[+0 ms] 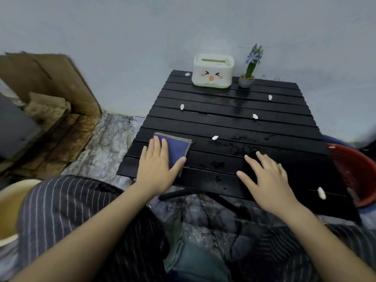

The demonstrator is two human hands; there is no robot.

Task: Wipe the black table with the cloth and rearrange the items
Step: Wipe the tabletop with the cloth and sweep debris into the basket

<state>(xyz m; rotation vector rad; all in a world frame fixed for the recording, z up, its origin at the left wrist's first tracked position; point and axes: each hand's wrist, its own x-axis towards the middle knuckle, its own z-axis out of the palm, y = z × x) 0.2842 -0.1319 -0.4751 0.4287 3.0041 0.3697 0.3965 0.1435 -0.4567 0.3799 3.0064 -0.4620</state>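
At the near left corner of the black slatted bench, the folded blue cloth lies flat under the left hand, fingers spread open and pressing on its near half. The right hand rests open and empty on the wet slats, well apart from the cloth. No writing is readable; the white tissue box at the far edge bears only a cartoon face.

Home corner: cartoon tissue box, potted flower, cardboard.
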